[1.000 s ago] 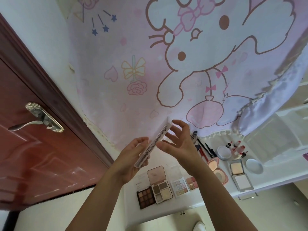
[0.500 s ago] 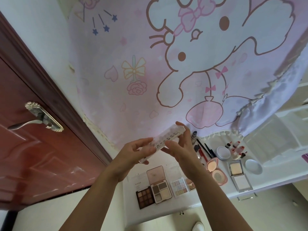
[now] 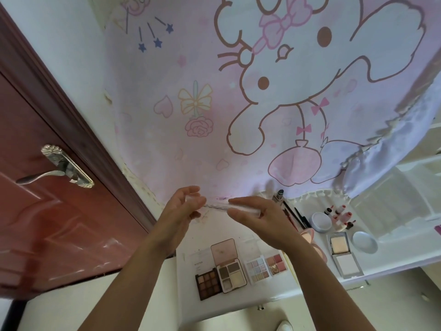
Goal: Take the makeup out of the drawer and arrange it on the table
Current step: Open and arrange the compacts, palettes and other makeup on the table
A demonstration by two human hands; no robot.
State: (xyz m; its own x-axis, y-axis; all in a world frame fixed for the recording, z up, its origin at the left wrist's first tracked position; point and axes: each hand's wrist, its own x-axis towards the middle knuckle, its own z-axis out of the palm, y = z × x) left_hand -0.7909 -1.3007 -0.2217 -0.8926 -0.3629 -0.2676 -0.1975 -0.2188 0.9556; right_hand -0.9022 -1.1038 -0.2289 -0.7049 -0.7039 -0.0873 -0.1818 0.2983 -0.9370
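While a person's two bare arms reach up from the bottom edge, the hands hold a thin clear case [image 3: 223, 206] between them, seen almost edge-on. The left hand [image 3: 181, 211] pinches its left end with curled fingers and thumb. The right hand [image 3: 260, 220] grips its right end between a long thumb and nearly straight fingers, held close together. The case's contents are too blurred to make out.

An open pink-lidded palette [image 3: 229, 266] lies on a white table [image 3: 238, 298]. The held case is in the air, higher in the frame than this palette and not touching the table.

Touching the pink-lidded palette's left side is a dark brown palette [image 3: 208, 285]. Just to its right lies a pastel palette [image 3: 259, 268], then a small pink palette [image 3: 276, 261].

Farther right of the pink-lidded palette, partly behind the right wrist, is a round pink compact [image 3: 309, 237]. Beyond that lie an open silver compact [image 3: 343, 255] and a round pale blue lid [image 3: 365, 242]. Up and to the right of the pink-lidded palette are dark pencils [image 3: 299, 216], a round white jar [image 3: 321, 222] and several small red-capped bottles [image 3: 341, 215].

Behind it all hangs a pink cloth [image 3: 191, 151] printed with a cartoon rabbit. Far to the left of the pink-lidded palette is a red-brown door [image 3: 47, 223] with a silver handle [image 3: 64, 170].
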